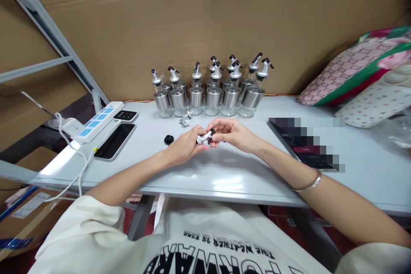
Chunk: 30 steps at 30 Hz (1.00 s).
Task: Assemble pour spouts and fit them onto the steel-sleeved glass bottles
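Close together over the table's middle, my two hands hold a silver pour spout (203, 138) with a black flip cap. My left hand (186, 145) has its fingers wrapped round the spout's silver body. My right hand (231, 135) pinches the black cap end. Left of my left hand lies a small round black part (168, 139). A loose silver piece (185, 118) rests just beyond my hands. Behind it stand several glass and steel bottles (213, 96), many topped with silver and black spouts.
A phone (115, 141), a small display device (125, 115), a white power strip (101, 122) and cables are at the left. A partly blurred tablet (302, 145) lies at the right, with patterned bags (375, 98) beyond. Cardboard (192, 17) stands behind the table (257, 171).
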Motion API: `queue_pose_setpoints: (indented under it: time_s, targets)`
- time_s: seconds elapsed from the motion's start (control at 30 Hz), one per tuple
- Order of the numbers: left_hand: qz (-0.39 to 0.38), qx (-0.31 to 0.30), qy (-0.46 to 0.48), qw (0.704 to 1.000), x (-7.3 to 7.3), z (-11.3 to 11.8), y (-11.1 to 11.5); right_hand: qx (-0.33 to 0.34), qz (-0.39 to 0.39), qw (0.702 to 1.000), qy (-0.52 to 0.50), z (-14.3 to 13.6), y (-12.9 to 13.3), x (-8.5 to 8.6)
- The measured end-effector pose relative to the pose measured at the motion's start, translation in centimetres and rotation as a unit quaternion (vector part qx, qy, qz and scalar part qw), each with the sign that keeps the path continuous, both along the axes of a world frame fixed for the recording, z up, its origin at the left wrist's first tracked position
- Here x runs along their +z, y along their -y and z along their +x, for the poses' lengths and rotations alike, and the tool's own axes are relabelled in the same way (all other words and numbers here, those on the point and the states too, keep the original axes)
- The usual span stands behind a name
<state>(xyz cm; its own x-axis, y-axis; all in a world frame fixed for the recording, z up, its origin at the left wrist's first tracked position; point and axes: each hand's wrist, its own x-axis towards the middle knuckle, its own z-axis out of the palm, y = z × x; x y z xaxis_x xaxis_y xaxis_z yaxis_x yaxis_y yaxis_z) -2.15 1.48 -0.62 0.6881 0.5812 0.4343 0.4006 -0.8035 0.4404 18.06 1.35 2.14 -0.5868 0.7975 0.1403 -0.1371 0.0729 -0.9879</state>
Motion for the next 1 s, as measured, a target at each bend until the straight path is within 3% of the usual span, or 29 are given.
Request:
queue_pose_setpoints:
  time_s: [0.4, 0.63, 0.77, 1.0]
  targets:
    - [0.061, 0.023, -0.029, 0.997, 1.5, -0.2, -0.3, -0.012, -0.044, 0.999, 0.003, -0.1, -0.2, -0.2]
    - [0.080, 0.007, -0.005, 0.997, 1.6, -0.2, -0.2, 0.007, -0.092, 0.996, -0.013, 0.4, -0.2, 0.2]
    - [0.087, -0.004, -0.017, 0.996, 1.2, -0.2, -0.2, 0.027, -0.074, 0.997, -0.003, 0.5, -0.4, -0.1]
    - [0.079, 0.010, -0.021, 0.997, 1.5, -0.3, 0.0, -0.013, -0.010, 1.000, -0.018, -0.1, -0.2, 0.1]
